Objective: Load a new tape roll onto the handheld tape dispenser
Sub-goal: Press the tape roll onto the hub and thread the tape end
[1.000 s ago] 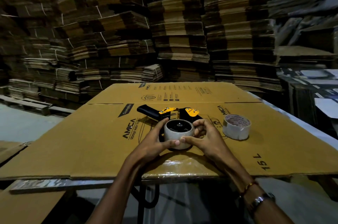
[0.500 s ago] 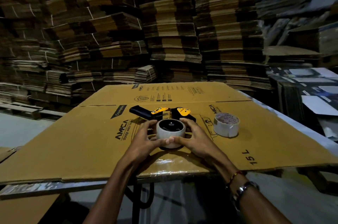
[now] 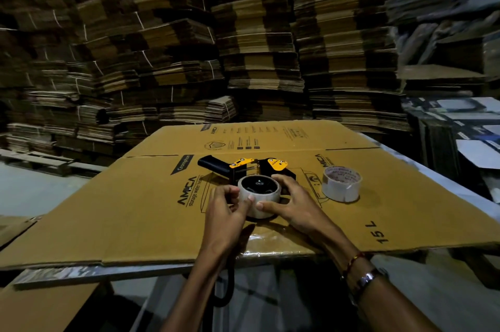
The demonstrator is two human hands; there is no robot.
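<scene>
Dim storeroom, flattened brown cardboard sheet over tabletop. Pale tape roll sits on black-and-yellow handheld dispenser, apparently seated on hub. Left hand and right hand grasping roll's sides. Threading likely left. Second pale roll lies apart, right.

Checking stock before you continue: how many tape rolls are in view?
2. One pale tape roll sits on the black-and-yellow handheld dispenser, between both hands; one loose whitish roll lies right of it.

one head-worn wide-angle view looks forward and down, close over the cardboard sheet, stacked cartons behind.
</scene>
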